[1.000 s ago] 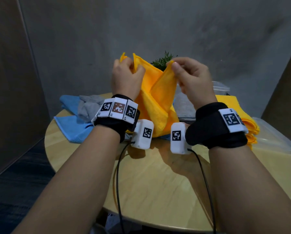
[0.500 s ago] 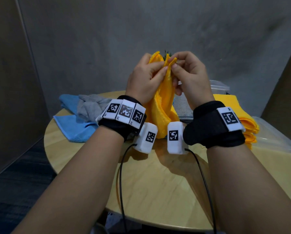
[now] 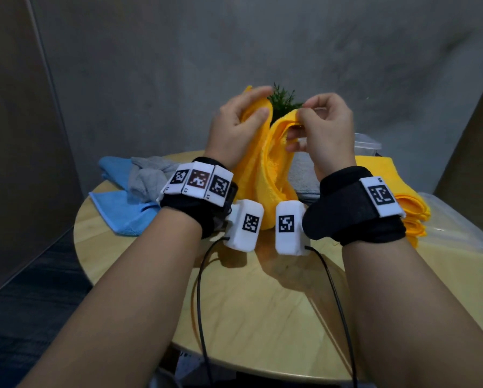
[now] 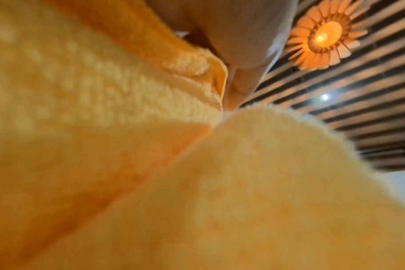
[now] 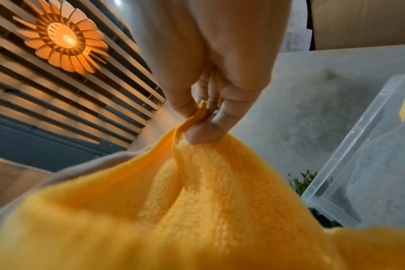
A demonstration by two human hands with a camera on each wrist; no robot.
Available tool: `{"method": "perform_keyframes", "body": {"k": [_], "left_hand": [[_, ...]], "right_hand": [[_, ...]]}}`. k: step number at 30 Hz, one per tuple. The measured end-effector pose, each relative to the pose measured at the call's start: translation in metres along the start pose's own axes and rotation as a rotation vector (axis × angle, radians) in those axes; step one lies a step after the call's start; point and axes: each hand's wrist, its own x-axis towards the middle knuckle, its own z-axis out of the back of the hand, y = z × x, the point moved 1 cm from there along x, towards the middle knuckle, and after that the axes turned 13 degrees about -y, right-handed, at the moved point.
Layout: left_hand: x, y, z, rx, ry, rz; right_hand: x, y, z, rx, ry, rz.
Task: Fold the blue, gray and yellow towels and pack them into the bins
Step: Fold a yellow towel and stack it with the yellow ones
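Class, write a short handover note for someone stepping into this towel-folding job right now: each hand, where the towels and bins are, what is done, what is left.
Left hand: grips one top edge of the yellow towel, held up above the table.
Right hand: pinches the other top edge between thumb and fingers.
Towel hangs between the hands, not yet folded flat.
Done: a stack of folded yellow towels lies at the right, by a clear bin.
Left: a blue towel and a gray towel lie unfolded at the left; a second bin stands behind. Fold this one, then those, and pack.

Fluffy terry yellow towel (image 3: 265,175), glossy wooden table (image 3: 262,309)
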Motion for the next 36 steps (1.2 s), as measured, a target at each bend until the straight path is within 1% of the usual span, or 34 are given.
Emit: {"method": "perform_keyframes", "body": {"k": [3,5,9,11,14,16,19,26,29,32,36], "left_hand": [[0.002,0.002,0.003,0.001,-0.094,0.078],[0.001,0.002,0.003,-0.016,-0.124,0.14],[0.002,-0.002,0.002,-0.073,-0.107,0.24],[0.004,-0.007,0.003,-0.087,-0.112,0.255],[0.006,-0.008,0.006,-0.042,-0.108,0.266],[0.007,-0.007,0.008,-0.102,-0.07,0.237],[0.005,-0.007,0.011,-0.125,-0.039,0.205],[0.005,-0.005,0.007,-0.175,-0.072,0.2],[0.004,-0.005,0.006,-0.195,-0.049,0.214],[0.003,-0.007,0.009,-0.219,0.003,0.215],[0.001,-0.015,0.011,-0.286,0.174,0.264]], "right_hand": [[0.002,-0.001,0.003,-0.127,-0.004,0.073],[0.0,0.004,0.003,-0.152,0.048,0.116],[-0.008,0.015,0.0,0.006,0.304,0.081],[-0.009,0.014,0.001,-0.011,0.359,0.141],[-0.005,0.011,0.002,-0.153,0.311,0.285],[-0.002,0.01,0.001,-0.234,0.248,0.374],[-0.001,0.011,0.001,-0.236,0.204,0.443],[-0.006,0.014,-0.006,-0.241,0.191,0.486],[-0.007,0.016,-0.005,-0.234,0.158,0.456],[-0.01,0.017,-0.005,-0.267,0.13,0.452],[-0.01,0.018,-0.004,-0.312,0.063,0.438]]}}
